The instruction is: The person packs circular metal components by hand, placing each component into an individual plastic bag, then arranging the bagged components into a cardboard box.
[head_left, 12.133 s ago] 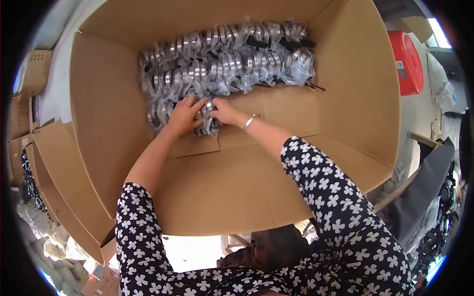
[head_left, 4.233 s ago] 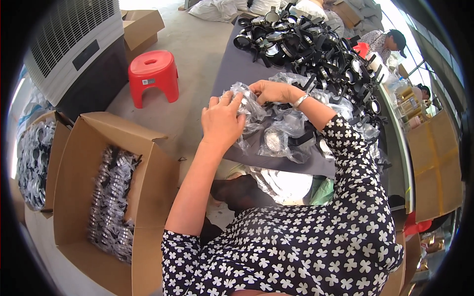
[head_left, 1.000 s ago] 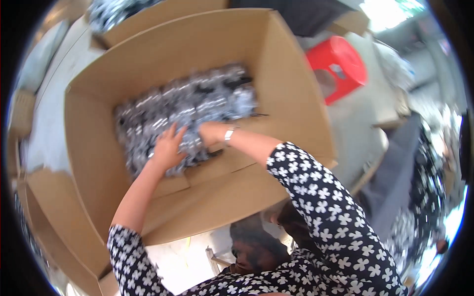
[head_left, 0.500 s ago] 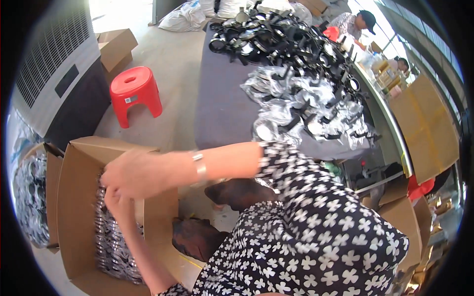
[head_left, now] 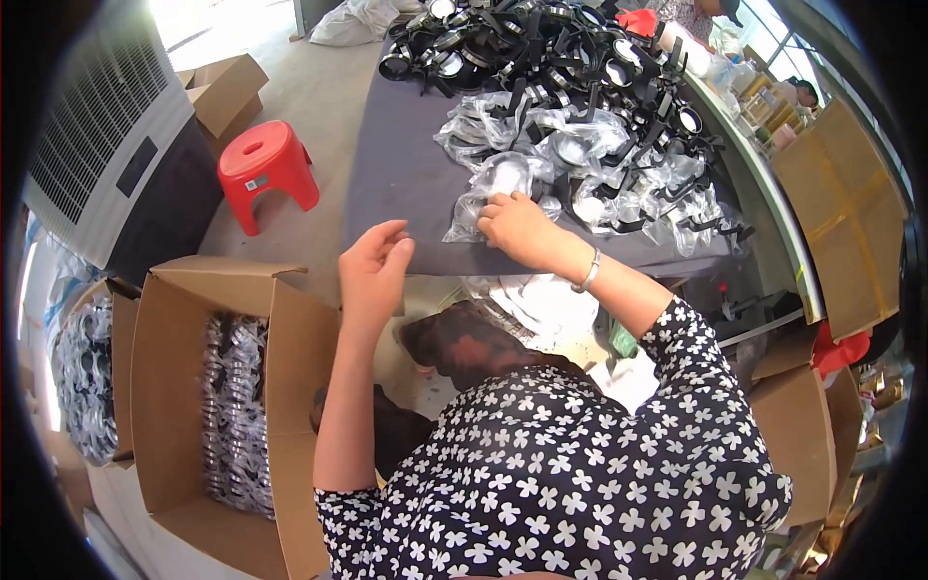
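My right hand [head_left: 522,230], with a silver bangle at its wrist, reaches to the near edge of the table. Its fingers are closed on a clear plastic bag [head_left: 505,176] that holds a round item with a pale, shiny face. My left hand [head_left: 372,271] is raised just off the table's near left edge, empty, with thumb and fingers apart. More bagged items [head_left: 599,208] with black handles lie to the right. Behind them is a big heap of unbagged black-handled items [head_left: 541,53] with round shiny faces; their exact kind I cannot tell.
An open cardboard box [head_left: 208,290] at my left holds rows of bagged items [head_left: 237,416]; another filled box [head_left: 87,377] stands beyond it. A red stool [head_left: 266,169] and a large air cooler [head_left: 101,126] are farther left. Two people work at the far right.
Both hands have left the cardboard box. My right hand has swung right to a bag on the table; my left has risen to the table's edge and opened.
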Tool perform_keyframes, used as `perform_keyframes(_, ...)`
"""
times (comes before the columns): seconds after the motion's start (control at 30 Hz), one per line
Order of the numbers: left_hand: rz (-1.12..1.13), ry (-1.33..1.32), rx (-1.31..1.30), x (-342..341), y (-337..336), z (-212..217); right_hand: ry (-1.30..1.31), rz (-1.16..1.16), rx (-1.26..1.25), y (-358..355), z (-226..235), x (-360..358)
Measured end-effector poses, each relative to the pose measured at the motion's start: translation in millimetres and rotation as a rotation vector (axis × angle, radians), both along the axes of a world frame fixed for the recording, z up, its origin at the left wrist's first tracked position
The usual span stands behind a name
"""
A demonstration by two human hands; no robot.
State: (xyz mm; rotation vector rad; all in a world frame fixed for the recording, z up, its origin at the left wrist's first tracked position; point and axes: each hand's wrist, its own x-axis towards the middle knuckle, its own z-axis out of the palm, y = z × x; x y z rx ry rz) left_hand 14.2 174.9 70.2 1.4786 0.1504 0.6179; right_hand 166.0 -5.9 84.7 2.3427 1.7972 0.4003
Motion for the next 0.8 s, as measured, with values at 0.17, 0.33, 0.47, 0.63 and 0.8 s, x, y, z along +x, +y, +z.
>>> perform_keyframes(0.17,0.210,-0.005,0.550,17,-16,-7,0.049,0.103,-0.041,6,18,1)
perform_keyframes(0.33,0.335,-0.193,0.882,29,-24,-10,0.463,0.155,0.233,31,22,-15)
perform_keyframes(0.47,0.316,-0.196,1.007,49,-22,-24,0.774,0.076,0.379,45,4,-4)
perform_keyframes(0.63,0.298,-0.198,0.975,62,-20,-26,1.092,0.024,0.400,43,9,-3)
perform_keyframes(0.8,0.284,-0.150,0.964,72,-18,-36,0.378,-0.084,0.449,24,23,7)
